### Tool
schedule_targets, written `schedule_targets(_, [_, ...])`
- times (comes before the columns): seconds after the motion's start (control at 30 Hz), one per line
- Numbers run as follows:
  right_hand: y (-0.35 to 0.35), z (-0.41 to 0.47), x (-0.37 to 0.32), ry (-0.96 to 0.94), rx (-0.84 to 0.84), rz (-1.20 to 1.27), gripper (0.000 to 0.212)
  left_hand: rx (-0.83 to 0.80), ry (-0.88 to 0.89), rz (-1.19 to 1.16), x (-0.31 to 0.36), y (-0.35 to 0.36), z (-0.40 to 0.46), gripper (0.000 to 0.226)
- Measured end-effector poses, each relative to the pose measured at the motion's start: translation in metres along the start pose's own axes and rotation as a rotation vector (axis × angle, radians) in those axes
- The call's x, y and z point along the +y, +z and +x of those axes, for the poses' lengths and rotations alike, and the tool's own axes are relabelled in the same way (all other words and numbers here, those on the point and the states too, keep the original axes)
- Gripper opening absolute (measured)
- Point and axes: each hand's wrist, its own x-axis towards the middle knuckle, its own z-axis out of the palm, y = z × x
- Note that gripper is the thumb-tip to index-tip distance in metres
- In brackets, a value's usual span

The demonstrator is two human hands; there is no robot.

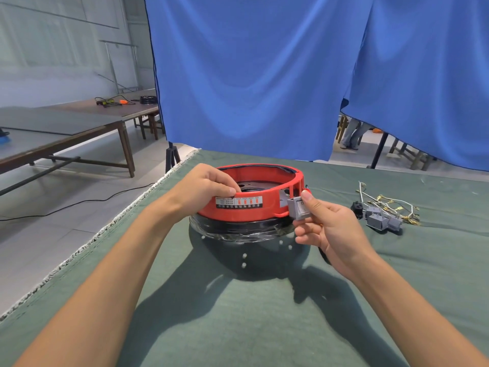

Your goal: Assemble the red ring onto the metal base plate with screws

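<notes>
I see red ring (246, 205) on desk (238, 313), seated over black wrapped base. Left hand (209, 188) grips ring's near rim. Right hand (325, 226) pinches grey switch (297, 207) beside ring's side opening. Likely fitting switch; next needs square alignment, firm push. No screws identifiable.

One red ring (248, 207), two hands (209, 186) (328, 229)

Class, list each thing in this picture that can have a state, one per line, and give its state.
red ring: upright, sitting on a black, film-wrapped base
left hand: grips the ring's near rim
right hand: pinches a grey switch
grey switch: held at the ring's side opening, not seated
spare switches: loose on the cloth with their wires
small white pieces: loose on the cloth
</notes>
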Motion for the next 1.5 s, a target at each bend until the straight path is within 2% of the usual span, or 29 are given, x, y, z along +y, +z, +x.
schedule_targets(0.33, [0.001,-0.001,0.0,-0.003,-0.007,0.022,0.039,0.01,-0.005,-0.019,-0.001,-0.002,0.0,0.021])
schedule_targets(0.57, [-0.003,-0.001,-0.002,0.075,-0.074,0.048,0.025,0.072,0.008,0.052,-0.006,0.0,0.001,0.027])
schedule_targets(0.7, [-0.004,-0.002,-0.004,-0.02,-0.079,0.021,0.024,0.112,0.013,0.078,-0.007,0.002,0.002,0.026])
schedule_targets(0.8, [0.0,-0.005,0.003,-0.124,-0.088,-0.119,0.014,0.119,0.059,0.132,-0.008,0.011,0.003,0.021])
schedule_targets(0.97, [-0.001,-0.002,0.014,-0.176,-0.017,-0.115,0.005,0.056,0.118,0.248,-0.016,0.021,0.006,0.044])
schedule_targets(1.2, [-0.007,0.006,0.037,-0.224,0.056,-0.247,0.011,-0.059,0.098,0.38,-0.017,0.031,0.005,0.017])
schedule_targets(1.27, [-0.011,0.008,0.044,-0.262,0.1,-0.344,0.016,-0.106,0.115,0.417,-0.017,0.036,0.005,0.014])
schedule_targets(1.37, [-0.015,0.012,0.049,-0.33,0.16,-0.499,0.019,-0.093,0.117,0.546,-0.013,0.049,0.007,0.021])
schedule_targets(1.43, [-0.014,0.013,0.051,-0.327,0.169,-0.465,0.018,-0.044,0.128,0.615,-0.01,0.061,0.008,0.027])
schedule_targets(1.5, [-0.011,0.012,0.052,-0.272,0.138,-0.359,0.016,-0.009,0.151,0.636,-0.007,0.072,0.01,0.023])
